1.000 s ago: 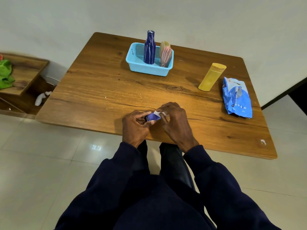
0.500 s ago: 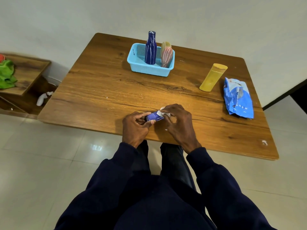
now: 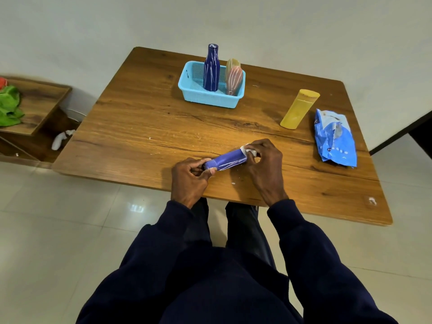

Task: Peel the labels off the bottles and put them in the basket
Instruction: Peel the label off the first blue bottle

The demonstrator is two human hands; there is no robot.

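A purple-blue bottle (image 3: pixel 228 161) lies on its side near the front edge of the wooden table (image 3: pixel 149 127). My left hand (image 3: pixel 189 178) grips its left end. My right hand (image 3: pixel 264 164) pinches a crumpled white strip of label (image 3: pixel 247 150) at the bottle's right end. At the back of the table stands a light blue basket (image 3: pixel 189 86) holding a dark blue bottle (image 3: pixel 211 69), a pink bottle (image 3: pixel 233 80) and a yellowish one behind it. A yellow bottle (image 3: pixel 299 109) stands to the right of the basket.
A crumpled blue wrapper (image 3: pixel 334 139) lies at the table's right side. Small white scraps dot the tabletop. A low wooden shelf (image 3: pixel 39 99) with green cloth (image 3: pixel 9 106) is on the left, over a tiled floor.
My hands have drawn apart: the right hand moved right with the white label, and much more of the purple-blue bottle's length now shows between them.
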